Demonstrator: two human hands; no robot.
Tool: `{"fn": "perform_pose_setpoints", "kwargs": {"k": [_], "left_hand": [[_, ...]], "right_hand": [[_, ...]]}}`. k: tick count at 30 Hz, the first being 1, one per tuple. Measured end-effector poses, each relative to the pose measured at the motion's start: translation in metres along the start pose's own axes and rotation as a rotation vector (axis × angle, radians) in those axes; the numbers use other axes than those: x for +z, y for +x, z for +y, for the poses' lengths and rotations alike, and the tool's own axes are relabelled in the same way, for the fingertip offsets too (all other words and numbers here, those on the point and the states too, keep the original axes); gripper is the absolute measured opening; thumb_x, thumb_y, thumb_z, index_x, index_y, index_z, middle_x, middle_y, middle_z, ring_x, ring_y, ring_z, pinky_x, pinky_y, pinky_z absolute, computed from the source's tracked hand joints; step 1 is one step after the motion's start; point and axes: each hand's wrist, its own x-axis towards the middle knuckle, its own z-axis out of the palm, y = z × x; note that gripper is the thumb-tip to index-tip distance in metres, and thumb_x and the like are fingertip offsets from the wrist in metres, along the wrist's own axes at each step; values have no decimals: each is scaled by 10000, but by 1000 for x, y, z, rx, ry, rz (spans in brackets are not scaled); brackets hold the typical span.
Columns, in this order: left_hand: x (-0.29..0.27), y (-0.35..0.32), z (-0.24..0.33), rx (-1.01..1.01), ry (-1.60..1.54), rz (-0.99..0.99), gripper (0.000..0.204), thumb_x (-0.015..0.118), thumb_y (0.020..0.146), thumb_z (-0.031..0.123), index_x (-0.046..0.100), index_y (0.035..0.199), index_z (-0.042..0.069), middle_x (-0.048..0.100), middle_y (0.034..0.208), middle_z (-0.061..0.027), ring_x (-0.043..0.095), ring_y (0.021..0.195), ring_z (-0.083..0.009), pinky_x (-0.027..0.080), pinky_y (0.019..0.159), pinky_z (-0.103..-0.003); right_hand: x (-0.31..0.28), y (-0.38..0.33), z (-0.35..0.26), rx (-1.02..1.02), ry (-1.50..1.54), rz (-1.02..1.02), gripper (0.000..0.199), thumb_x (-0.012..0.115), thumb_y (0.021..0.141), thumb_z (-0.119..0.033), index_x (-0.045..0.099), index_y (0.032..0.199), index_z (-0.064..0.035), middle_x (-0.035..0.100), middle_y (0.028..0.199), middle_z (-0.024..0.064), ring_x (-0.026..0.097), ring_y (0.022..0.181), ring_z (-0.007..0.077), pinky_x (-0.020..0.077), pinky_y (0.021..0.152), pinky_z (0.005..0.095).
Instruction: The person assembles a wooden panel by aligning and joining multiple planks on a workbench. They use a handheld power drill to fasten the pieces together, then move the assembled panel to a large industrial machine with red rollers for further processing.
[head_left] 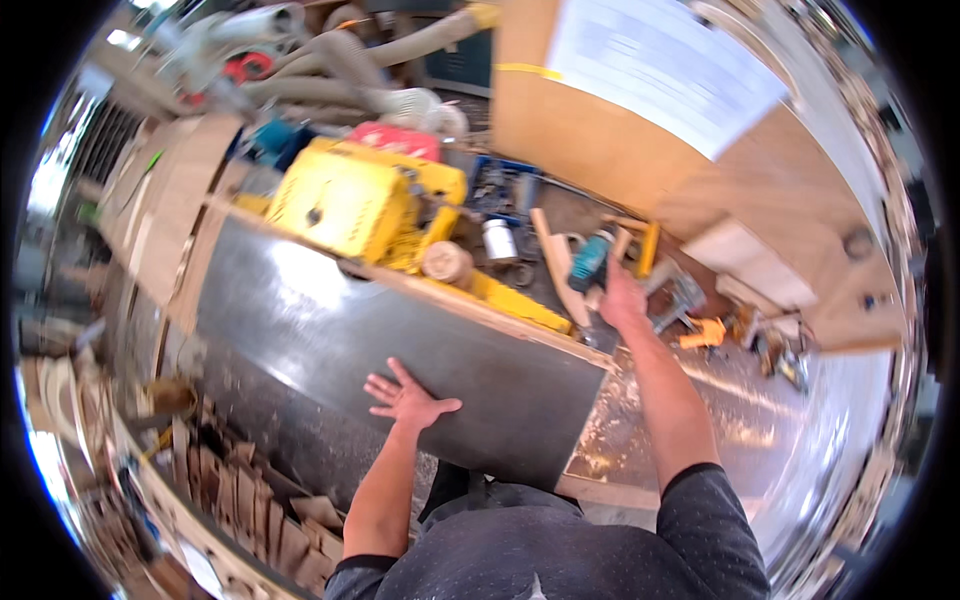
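My left hand [408, 403] lies palm-down on a dark, glossy grey panel [480, 365], its fingers spread and nothing in them. My right arm stretches to the far right, past the panel's end. There my right hand [623, 298] is closed at the dark handle side of a teal and black cordless drill [590, 260]; some fingers are hidden. Narrow wooden strips [553, 262] lie beside the drill. A wooden edge strip [400, 285] runs along the panel's far side.
Beyond the panel sit a yellow machine [335, 205], a round wood block [447, 262], a white container [498, 240] and a blue tray [500, 188]. An orange clamp-like tool [704, 333] lies among sawdust at right. A tall board bears a paper sheet [665, 75]. Wood offcuts [235, 490] stand lower left.
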Motion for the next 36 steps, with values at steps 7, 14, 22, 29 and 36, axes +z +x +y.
{"fn": "perform_pose_setpoints", "kwargs": {"k": [7, 14, 22, 29, 36], "left_hand": [[2, 8, 3, -37, 24, -49, 1744, 974, 490, 606, -301, 1585, 142, -337, 1583, -372, -325, 1501, -482, -47, 1145, -763], [6, 9, -1, -44, 34, -27, 1740, 977, 485, 599, -289, 1591, 149, -328, 1593, -363, -321, 1504, -478, -47, 1153, -757], [5, 3, -1, -34, 15, -3, 1749, 981, 463, 598, -273, 1597, 153, -316, 1608, -347, -323, 1505, -471, -40, 1158, -757], [-10, -19, 8, 5, -31, 16, 1600, 970, 568, 553, -128, 1636, 89, -110, 1674, -329, -115, 1571, -455, 95, 1194, -712], [-30, -120, 117, 542, -1448, -972, 731, 704, 965, 460, 443, 1465, -5, 592, 1363, -175, 583, 1251, -282, 453, 1106, -499]], "right_hand": [[-27, -30, 8, -73, -77, -29, 820, 710, 821, -171, 371, 1563, -93, 644, 1185, 169, 627, 1153, 336, 480, 977, 479], [-61, -100, 26, -101, 735, 244, 706, 778, 810, -163, 517, 1458, -60, 676, 1255, 179, 667, 1177, 311, 528, 1002, 385], [-84, -172, 6, -117, 1517, 306, 412, 672, 941, 7, 603, 1345, -39, 701, 1149, 53, 651, 852, 114, 566, 771, 295], [-82, -237, -19, -115, 1619, 220, 311, 704, 924, 7, 672, 1231, -30, 721, 1098, 55, 674, 863, 124, 571, 760, 299], [-75, -279, -45, -246, 1503, 121, 398, 772, 914, -71, 661, 1295, -52, 734, 1131, 70, 681, 1024, 134, 567, 878, 312]]}}
